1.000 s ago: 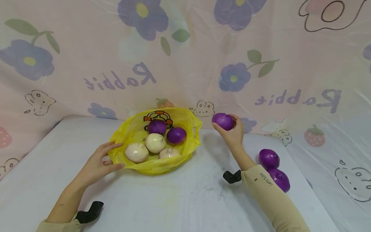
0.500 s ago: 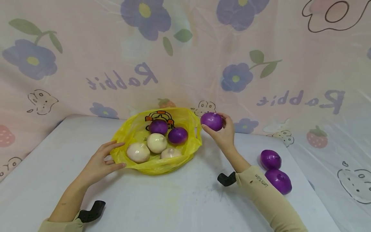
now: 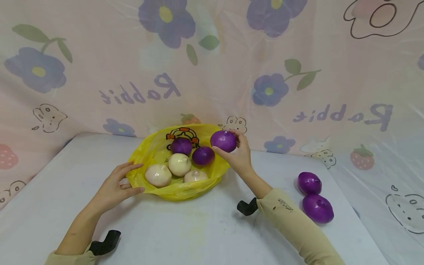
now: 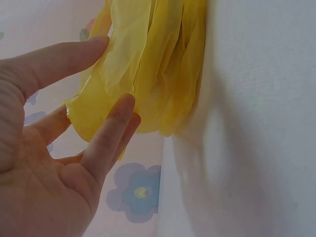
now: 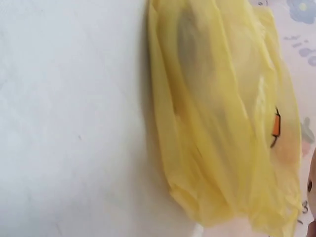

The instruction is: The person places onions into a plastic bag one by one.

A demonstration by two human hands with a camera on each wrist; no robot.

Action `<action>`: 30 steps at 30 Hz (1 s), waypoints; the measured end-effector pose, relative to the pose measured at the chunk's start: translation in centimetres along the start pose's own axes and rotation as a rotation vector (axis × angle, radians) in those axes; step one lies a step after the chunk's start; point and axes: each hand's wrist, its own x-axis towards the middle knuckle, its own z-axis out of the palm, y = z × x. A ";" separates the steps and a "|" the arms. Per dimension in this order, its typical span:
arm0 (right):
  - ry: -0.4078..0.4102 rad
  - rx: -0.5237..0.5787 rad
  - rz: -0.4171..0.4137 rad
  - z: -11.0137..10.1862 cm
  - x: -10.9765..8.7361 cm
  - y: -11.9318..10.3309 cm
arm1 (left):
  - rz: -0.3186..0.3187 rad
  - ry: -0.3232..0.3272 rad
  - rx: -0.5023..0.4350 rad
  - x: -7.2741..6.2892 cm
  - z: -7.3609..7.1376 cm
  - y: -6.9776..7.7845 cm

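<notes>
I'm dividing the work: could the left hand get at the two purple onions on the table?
Probably not directly: the left hand is at the left of the yellow bag, and the right arm lies between that hand and the purple onions.

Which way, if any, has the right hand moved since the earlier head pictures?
Yes, leftward: the right hand, earlier to the right of the rabbit drawing behind it, now partly covers that drawing.
</notes>
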 end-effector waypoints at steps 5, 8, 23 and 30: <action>-0.039 -0.021 0.005 1.2 -0.1 -0.1 | 0.007 0.001 0.002 0.0 0.0 0.0; -0.075 -0.044 0.025 1.8 -0.1 -0.3 | 0.011 0.001 0.000 0.0 -0.1 0.1; -0.280 -0.182 -0.021 4.1 0.1 -0.9 | 0.019 0.005 0.000 0.0 -0.1 0.1; -0.338 -0.225 0.014 4.6 -0.5 -0.9 | 0.021 0.004 -0.016 -0.1 0.0 -0.1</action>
